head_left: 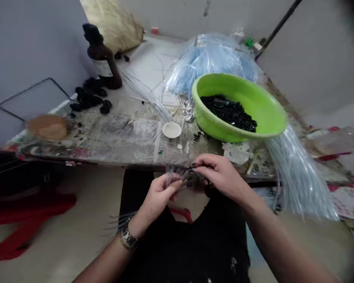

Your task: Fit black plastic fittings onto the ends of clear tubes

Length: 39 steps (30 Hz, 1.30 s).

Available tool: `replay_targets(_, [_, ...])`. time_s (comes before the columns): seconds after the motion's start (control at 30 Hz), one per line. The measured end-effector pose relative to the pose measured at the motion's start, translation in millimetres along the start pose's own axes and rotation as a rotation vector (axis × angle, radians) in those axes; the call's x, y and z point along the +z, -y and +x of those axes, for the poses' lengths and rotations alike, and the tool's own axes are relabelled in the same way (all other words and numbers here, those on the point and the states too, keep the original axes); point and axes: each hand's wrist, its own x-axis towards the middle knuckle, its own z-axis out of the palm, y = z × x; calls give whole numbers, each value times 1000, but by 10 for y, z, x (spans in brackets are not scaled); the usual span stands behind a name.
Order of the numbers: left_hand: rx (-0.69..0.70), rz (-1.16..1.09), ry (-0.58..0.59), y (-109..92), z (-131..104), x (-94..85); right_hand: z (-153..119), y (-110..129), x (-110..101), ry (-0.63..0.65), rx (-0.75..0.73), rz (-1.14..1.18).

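My left hand [163, 189] is closed round several thin clear plastic tubes [170, 173], whose ends fan out above the fingers. The far ends of thin strands trail behind my wrist. My right hand [216, 171] pinches a small black piece [190, 169] at the end of one tube; I cannot tell whether it is inside the tube or just touching it. Both hands are over my lap, just in front of the table edge. Beyond my right hand stands a green basin [271, 114] with a heap of small black pieces [230, 114] in it.
A small white dish [171, 130] stands on the stained table [120, 141]. Clear tube bundles lie behind the basin [212, 55] and hang over the edge at right [301, 177]. A dark bottle [103, 63] and black lumps [90, 94] are at left.
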Motion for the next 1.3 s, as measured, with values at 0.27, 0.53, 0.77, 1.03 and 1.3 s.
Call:
replay_targets(0.27, [6, 29, 25, -6, -9, 7, -22, -1, -28, 40, 10, -42])
replay_targets(0.53, [-34, 53, 45, -3, -22, 32, -50, 12, -123, 129, -14, -130])
replay_targets(0.77, [-65, 84, 72, 50, -21, 44, -95, 9, -121, 143, 4, -124])
replay_targets(1.03, [-71, 168, 148, -38, -29, 56, -136, 6, -121, 174, -19, -173])
replay_targets(1.3, [-86, 173, 178, -57, -46, 86, -216, 14, -117, 178, -25, -248])
